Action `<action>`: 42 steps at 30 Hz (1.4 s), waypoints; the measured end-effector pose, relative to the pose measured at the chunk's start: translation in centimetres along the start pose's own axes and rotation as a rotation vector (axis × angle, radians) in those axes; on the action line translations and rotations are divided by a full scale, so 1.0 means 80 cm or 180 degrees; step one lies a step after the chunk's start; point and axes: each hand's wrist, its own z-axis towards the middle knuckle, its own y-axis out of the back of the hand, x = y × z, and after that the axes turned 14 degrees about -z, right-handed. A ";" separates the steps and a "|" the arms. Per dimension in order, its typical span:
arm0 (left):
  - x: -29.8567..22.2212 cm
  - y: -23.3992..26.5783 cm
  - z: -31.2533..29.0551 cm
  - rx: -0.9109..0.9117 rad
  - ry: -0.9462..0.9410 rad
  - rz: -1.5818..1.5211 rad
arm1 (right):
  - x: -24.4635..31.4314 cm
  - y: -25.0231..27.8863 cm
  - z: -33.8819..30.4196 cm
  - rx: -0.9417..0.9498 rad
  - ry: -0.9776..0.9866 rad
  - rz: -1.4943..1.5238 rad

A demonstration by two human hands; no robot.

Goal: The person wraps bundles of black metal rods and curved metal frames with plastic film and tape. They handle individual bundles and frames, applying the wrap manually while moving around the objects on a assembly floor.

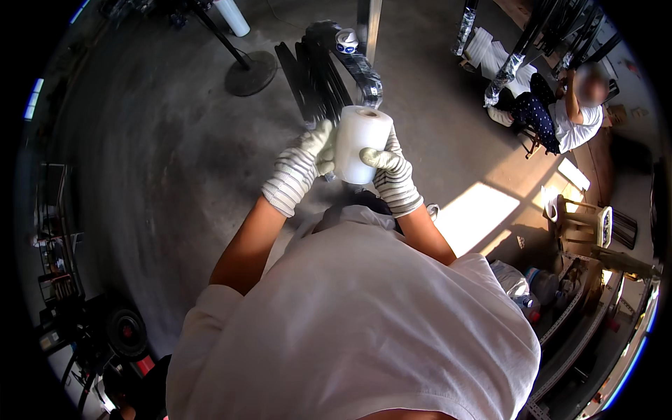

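Note:
A thick roll of clear stretch film (pixel 362 143) is held upright in front of my chest, its cardboard core showing at the top. My right hand (pixel 390 168), in a striped knit work glove, grips its right side with the thumb across the front. My left hand (pixel 311 154), gloved alike, is closed at the roll's left side, its fingers bent; some fingertips are hidden. Just beyond the roll lies a bundle of long black bars (pixel 313 80). Next to it is a black piece wrapped in shiny film (pixel 360 73), with a small white roll of stickers (pixel 346 42) on top.
A round black base with a pole (pixel 250 73) stands at the far left. At the right a seated person (pixel 570 115) is among film-wrapped black posts (pixel 504 80). A wooden stool (pixel 584 220) and metal shelving (pixel 581 308) are at the near right; a wheeled machine (pixel 126 332) is at the near left.

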 end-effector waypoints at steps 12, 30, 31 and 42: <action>0.078 0.010 0.139 -0.0444 0.0005 -0.0800 | -0.036 0.071 0.071 -0.0469 0.0232 -0.1062; 0.031 -0.052 0.121 -0.0430 0.0205 0.0659 | -0.021 0.094 0.095 -0.0658 -0.0081 -0.0257; 0.026 -0.055 0.113 -0.0549 0.0453 0.0759 | -0.018 0.093 0.097 -0.0667 -0.0071 -0.0201; 0.042 -0.024 0.114 -0.0271 0.0420 0.0350 | -0.022 0.089 0.093 -0.0389 0.0388 -0.0686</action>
